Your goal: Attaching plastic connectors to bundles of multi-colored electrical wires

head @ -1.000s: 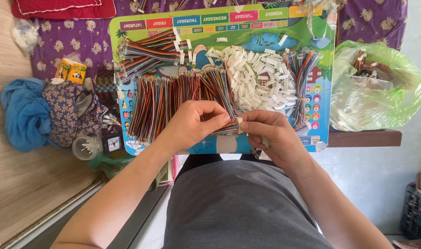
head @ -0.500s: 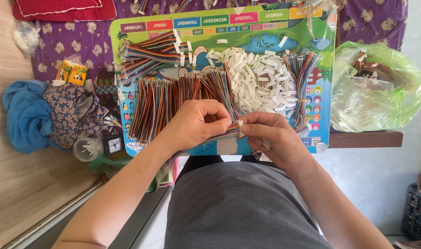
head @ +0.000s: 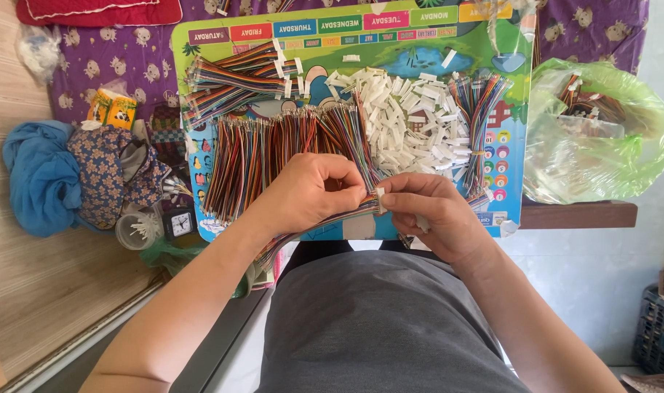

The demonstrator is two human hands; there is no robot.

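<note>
Left hand [head: 313, 191] is curled tight round a bunch of coloured wires [head: 324, 218]; right hand [head: 426, 211] pinches a small white connector [head: 380, 200] at their tips, over the board's [head: 201, 44] near edge. Probably best to keep the wire ends flat and line them up squarely with the slots.

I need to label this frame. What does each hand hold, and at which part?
The left hand grips a multicoloured wire bundle near its end; the right hand pinches a small white connector at that end.
</note>
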